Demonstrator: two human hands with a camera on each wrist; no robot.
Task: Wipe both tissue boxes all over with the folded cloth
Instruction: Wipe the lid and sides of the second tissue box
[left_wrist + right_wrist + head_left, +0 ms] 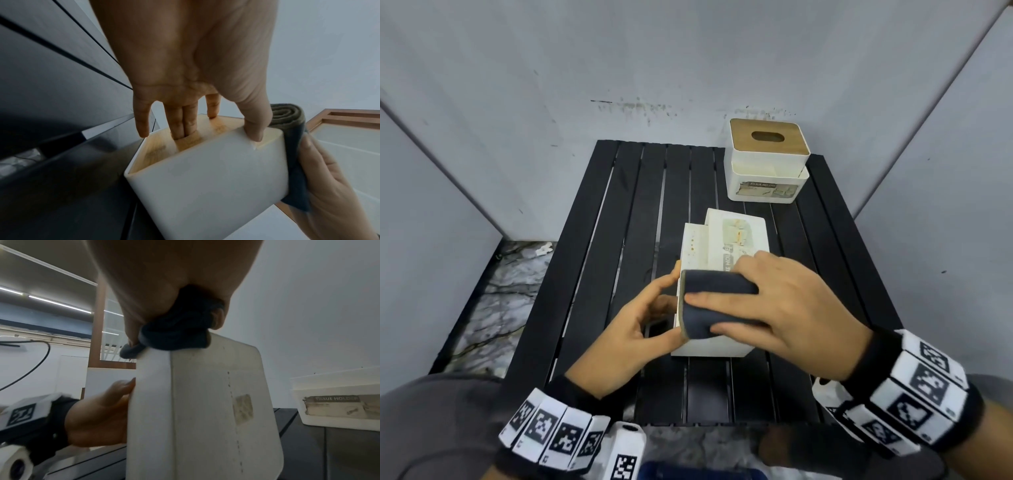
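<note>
A white tissue box (pixel 726 246) lies on its side in the middle of the black slatted table (pixel 599 240), its wooden lid facing left. My left hand (pixel 654 308) holds the lid end. In the left wrist view its thumb sits on the box edge and two fingers (pixel 183 126) reach into the lid slot. My right hand (pixel 743 308) grips the dark folded cloth (pixel 715 301) and presses it over the near upper edge of the box (pixel 205 410). The second tissue box (pixel 767 161) stands upright at the back right, apart from both hands.
Grey walls close in behind and on both sides of the table. A marbled floor (pixel 500 301) shows to the left, past the table's edge. Bare slats lie left of the near box and between the two boxes.
</note>
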